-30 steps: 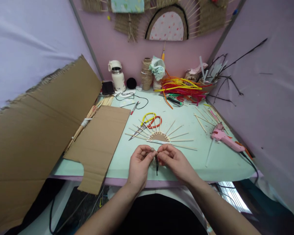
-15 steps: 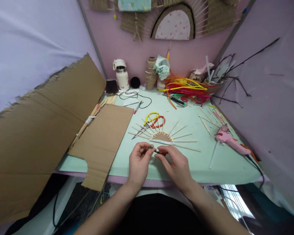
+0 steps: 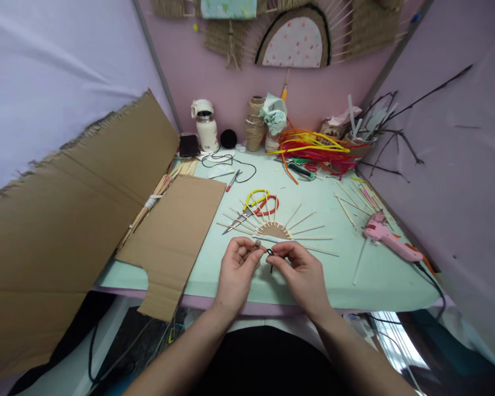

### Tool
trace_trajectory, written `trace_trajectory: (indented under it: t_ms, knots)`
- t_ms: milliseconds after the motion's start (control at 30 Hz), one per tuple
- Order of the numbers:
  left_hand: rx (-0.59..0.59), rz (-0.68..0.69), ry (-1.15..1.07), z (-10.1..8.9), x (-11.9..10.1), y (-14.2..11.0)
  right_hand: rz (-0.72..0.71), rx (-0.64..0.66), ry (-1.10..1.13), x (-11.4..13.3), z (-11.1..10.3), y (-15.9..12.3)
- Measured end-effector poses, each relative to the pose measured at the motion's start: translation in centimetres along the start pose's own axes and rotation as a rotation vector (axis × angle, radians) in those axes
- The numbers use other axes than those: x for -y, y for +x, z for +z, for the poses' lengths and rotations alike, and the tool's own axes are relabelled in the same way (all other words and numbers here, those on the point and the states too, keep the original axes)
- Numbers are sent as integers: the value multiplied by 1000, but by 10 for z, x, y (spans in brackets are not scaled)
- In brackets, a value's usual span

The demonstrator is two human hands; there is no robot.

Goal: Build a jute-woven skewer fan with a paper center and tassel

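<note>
My right hand (image 3: 300,273) pinches a short piece of black cord (image 3: 271,253), bent into a small loop with one end hanging down. Close by on the left, my left hand (image 3: 238,269) is closed, and a small round grey-brown piece (image 3: 258,242) shows at its fingertips; its kind is unclear. The left fingertips come close to the loop, and I cannot tell whether they touch it. Just beyond both hands lies a cardboard half-disc (image 3: 274,230) with thin wooden sticks fanning out from it. Scissors (image 3: 253,209) with yellow and red handles lie partly beneath those sticks.
Cardboard sheets (image 3: 181,220) fill the left side. On the right rests a pink glue gun (image 3: 391,239) with its cable. Behind stand a white bottle (image 3: 207,132), a twine spool (image 3: 254,126), coloured pipe cleaners (image 3: 313,144) and branches (image 3: 400,137). Black cord (image 3: 243,180) trails across the back.
The black cord now shows as a loop with a hanging end, where before it was a short dark line between the hands. My right hand has shifted slightly right.
</note>
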State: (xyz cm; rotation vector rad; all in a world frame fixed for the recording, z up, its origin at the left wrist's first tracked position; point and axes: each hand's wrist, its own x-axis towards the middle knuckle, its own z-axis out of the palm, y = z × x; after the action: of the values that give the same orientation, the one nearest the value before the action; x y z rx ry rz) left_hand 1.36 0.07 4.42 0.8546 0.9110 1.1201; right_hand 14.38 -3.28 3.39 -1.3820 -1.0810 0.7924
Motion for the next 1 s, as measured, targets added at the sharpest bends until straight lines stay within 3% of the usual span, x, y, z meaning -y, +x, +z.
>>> trace_trajectory:
  t_ms: [200, 633, 867, 1000]
  knots:
    - [9, -6, 61, -4, -1, 1, 48, 64, 0, 5, -1, 1]
    - [-17, 63, 181, -8, -1, 4, -34, 138, -150, 11, -10, 3]
    - [153, 34, 444, -16, -13, 12, 171, 331, -133, 14, -22, 14]
    - [216, 10, 553, -20, -21, 14, 219, 397, -107, 13, -27, 19]
